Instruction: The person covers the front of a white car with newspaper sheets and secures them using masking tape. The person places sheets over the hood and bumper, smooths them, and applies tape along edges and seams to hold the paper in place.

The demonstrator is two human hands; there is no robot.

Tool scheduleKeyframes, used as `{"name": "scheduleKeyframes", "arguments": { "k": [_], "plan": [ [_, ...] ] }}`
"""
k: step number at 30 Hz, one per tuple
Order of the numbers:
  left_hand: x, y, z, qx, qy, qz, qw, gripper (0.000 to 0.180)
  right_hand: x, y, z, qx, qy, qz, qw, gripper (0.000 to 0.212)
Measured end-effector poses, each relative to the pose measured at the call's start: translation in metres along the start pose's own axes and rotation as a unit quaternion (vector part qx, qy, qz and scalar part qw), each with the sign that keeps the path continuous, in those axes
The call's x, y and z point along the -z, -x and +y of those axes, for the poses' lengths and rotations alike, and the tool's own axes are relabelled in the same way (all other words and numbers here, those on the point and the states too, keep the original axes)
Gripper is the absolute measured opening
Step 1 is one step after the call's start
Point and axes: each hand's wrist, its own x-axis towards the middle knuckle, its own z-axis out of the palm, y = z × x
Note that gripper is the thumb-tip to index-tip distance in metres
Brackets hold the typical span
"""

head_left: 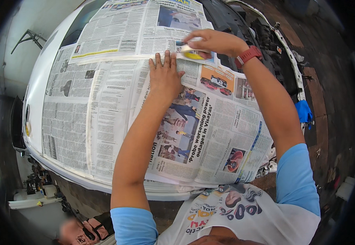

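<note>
My left hand (165,80) lies flat with fingers spread, pressing on a newspaper sheet (226,122) spread over the windshield area of a white car. In my right hand (220,43) is a roll of masking tape (192,52), pale with a yellow inner ring and slightly blurred. The roll rests along the seam where an upper newspaper sheet (116,32) meets the lower ones. A pale tape strip (120,56) follows this seam from the left toward my hands. A red watch (249,56) sits on my right wrist.
The white car body (34,98) curves along the left. To the right is an open dark engine bay (263,45). A blue cloth (304,111) hangs at its edge. Another tape roll (28,129) rests at the car's left edge. Pink clothing (89,232) shows at lower left.
</note>
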Motion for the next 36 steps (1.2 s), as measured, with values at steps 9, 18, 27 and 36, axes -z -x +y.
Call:
{"name": "scheduleKeyframes", "arguments": {
  "k": [9,18,27,36],
  "plan": [
    [-0.006,-0.011,0.021,0.025,-0.070,-0.031,0.997,0.073,-0.066,-0.017,0.057,-0.130,0.374,0.122,0.910,0.027],
    [-0.045,-0.025,0.068,-0.066,0.025,-0.025,0.997,0.071,-0.066,-0.006,0.056,-0.085,0.378,0.101,0.916,0.025],
    [-0.041,-0.033,0.074,-0.058,0.021,-0.049,0.997,0.076,-0.085,0.035,0.073,-0.037,0.193,0.390,0.900,0.027],
    [-0.039,-0.039,0.122,-0.026,-0.023,-0.086,0.996,0.070,-0.119,0.238,0.028,-0.041,-0.247,0.477,0.843,0.029]
  ]
}}
